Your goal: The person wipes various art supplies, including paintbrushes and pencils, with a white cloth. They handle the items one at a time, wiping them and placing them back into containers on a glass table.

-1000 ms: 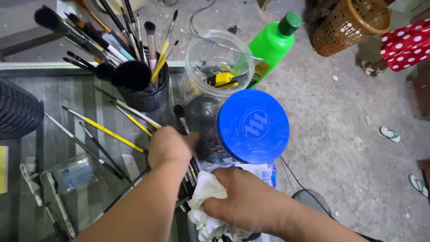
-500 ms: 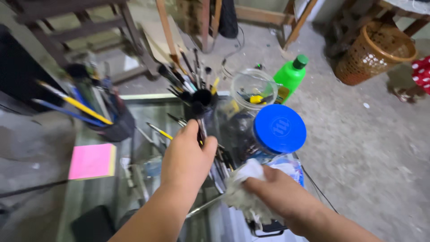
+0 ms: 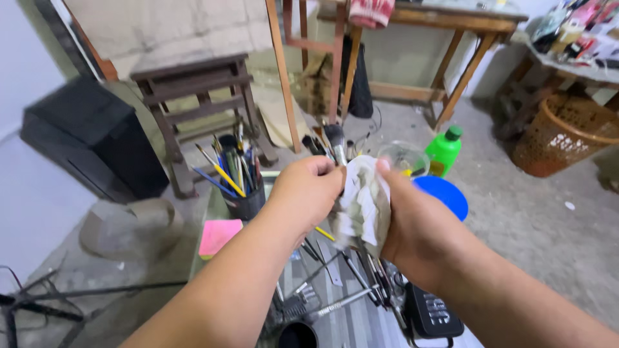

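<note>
Above the bench [image 3: 361, 322]: brush [image 3: 335, 138] pinched upright in left hand [image 3: 309, 190] fingers, bristles up; rag [image 3: 362, 203] clutched by right hand [image 3: 412, 222], wrapped against handle.

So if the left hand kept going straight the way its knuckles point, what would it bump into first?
Almost at once, the stained white rag held in the right hand. The left hand, gripping a brush, already sits against the rag, though depth is hard to judge.

The brush [image 3: 335, 138] handle is hidden inside the left hand [image 3: 306, 193] and cloth [image 3: 361, 206]. The blue lid [image 3: 445, 193] sits half behind the right hand [image 3: 412, 225].
</note>
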